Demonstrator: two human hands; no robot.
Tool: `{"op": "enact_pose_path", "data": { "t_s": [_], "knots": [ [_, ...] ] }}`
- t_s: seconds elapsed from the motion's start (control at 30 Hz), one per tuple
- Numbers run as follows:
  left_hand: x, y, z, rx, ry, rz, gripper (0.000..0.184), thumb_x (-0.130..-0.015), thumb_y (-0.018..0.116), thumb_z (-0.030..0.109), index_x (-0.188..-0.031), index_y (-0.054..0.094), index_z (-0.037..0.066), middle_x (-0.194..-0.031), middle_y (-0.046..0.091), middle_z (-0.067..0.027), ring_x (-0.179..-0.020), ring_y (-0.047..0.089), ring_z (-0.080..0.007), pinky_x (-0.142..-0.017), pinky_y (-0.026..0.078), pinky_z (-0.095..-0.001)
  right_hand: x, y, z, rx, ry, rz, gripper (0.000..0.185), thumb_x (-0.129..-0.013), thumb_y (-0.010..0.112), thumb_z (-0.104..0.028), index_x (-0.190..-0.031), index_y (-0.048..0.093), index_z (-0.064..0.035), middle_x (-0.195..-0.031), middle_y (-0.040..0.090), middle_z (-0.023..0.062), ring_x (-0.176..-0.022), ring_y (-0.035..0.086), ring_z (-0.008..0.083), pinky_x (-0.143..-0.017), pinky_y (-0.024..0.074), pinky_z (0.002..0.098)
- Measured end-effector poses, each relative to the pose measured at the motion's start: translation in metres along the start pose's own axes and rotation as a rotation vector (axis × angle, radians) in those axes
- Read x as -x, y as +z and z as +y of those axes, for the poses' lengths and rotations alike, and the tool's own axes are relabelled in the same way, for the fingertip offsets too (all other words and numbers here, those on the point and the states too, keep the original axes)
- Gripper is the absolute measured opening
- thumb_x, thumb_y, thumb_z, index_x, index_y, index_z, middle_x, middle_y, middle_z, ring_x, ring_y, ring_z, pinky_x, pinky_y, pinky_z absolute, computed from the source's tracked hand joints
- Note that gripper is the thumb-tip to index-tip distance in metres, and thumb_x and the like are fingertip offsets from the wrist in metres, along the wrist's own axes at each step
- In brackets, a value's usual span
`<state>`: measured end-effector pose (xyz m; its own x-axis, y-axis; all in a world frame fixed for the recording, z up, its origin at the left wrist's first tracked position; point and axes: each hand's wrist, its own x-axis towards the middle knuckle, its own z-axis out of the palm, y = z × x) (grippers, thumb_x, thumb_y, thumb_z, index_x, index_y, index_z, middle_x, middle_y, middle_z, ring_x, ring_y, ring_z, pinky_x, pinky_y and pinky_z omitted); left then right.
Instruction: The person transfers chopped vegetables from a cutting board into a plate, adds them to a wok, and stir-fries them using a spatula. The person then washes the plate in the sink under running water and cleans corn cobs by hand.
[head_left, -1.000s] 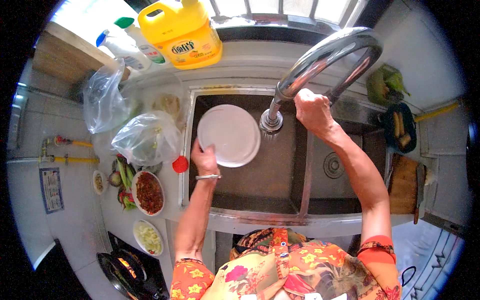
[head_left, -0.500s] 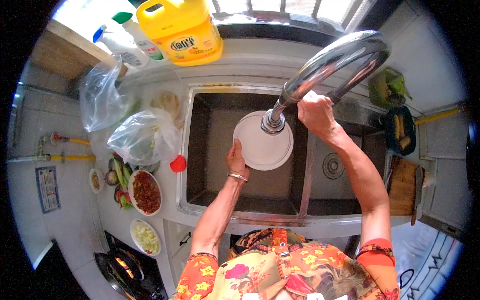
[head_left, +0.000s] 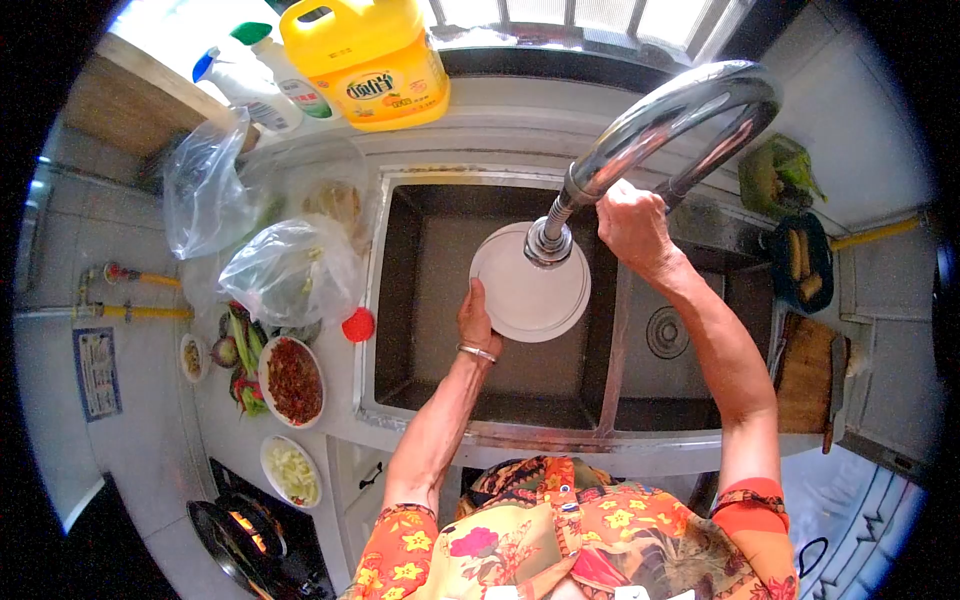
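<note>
A round white plate (head_left: 530, 295) is held over the left sink basin (head_left: 420, 240) by my left hand (head_left: 478, 322), with the thumb on its left edge. The spout head of the chrome faucet (head_left: 690, 105) hangs directly above the plate and hides part of it. Behind the faucet's curved neck, my right hand (head_left: 633, 222) is closed at the faucet; its fingertips and what they grip are partly hidden. No water stream can be made out.
Left of the sink are plastic bags (head_left: 290, 270), a red round object (head_left: 357, 324), a dish of red food (head_left: 292, 382) and a dish of pale pieces (head_left: 291, 470). A yellow jug (head_left: 375, 75) stands behind. A cutting board (head_left: 803, 370) and knife (head_left: 836, 385) lie right.
My left hand has moved the plate to the right, from the basin's left part to beneath the spout. My right hand has stayed at the faucet.
</note>
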<state>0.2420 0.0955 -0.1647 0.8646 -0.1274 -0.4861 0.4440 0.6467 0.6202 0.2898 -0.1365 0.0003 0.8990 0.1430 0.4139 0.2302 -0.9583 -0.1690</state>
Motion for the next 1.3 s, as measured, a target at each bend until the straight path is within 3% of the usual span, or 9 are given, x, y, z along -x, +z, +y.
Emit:
{"op": "enact_pose_path", "data": {
  "t_s": [0.47,0.8,0.97,1.3],
  "knots": [
    [-0.004,-0.006,-0.005,0.010,-0.041,-0.012,0.059,-0.088,0.050,0.046,-0.126,0.042,0.002,-0.124,0.051,-0.0107,-0.112,0.050,-0.0227,-0.095,0.042,-0.0376,0.000,0.003,0.002,0.001,-0.013,-0.015,0.009,-0.085,0.052,-0.012,-0.082,0.055,-0.0040,-0.069,0.060,0.0123,-0.060,0.063,0.0265,-0.052,0.0512,0.0357],
    [-0.005,-0.003,-0.004,0.056,-0.064,-0.020,0.060,-0.088,0.050,0.046,-0.127,0.040,0.003,-0.124,0.051,-0.0111,-0.112,0.051,-0.0239,-0.095,0.043,-0.0390,0.001,0.002,0.002,0.025,-0.009,-0.047,0.010,-0.085,0.051,-0.012,-0.084,0.056,-0.0031,-0.072,0.061,0.0141,-0.062,0.063,0.0287,-0.054,0.0511,0.0375],
    [-0.003,0.000,-0.001,-0.036,-0.076,0.010,0.061,-0.090,0.042,0.049,-0.131,0.036,0.003,-0.130,0.046,-0.0113,-0.117,0.048,-0.0257,-0.097,0.041,-0.0417,0.000,0.003,0.002,0.040,-0.012,-0.057,0.010,-0.085,0.052,-0.013,-0.084,0.056,-0.0031,-0.072,0.061,0.0141,-0.061,0.063,0.0294,-0.054,0.0511,0.0381],
    [-0.003,-0.008,-0.011,0.043,-0.030,0.014,0.059,-0.090,0.045,0.048,-0.127,0.040,0.002,-0.123,0.051,-0.0119,-0.110,0.053,-0.0242,-0.093,0.044,-0.0394,-0.006,0.008,0.012,0.129,-0.025,-0.041,0.012,-0.085,0.051,-0.016,-0.082,0.055,-0.0051,-0.070,0.061,0.0124,-0.061,0.063,0.0289,-0.054,0.0516,0.0380]
  ]
}}
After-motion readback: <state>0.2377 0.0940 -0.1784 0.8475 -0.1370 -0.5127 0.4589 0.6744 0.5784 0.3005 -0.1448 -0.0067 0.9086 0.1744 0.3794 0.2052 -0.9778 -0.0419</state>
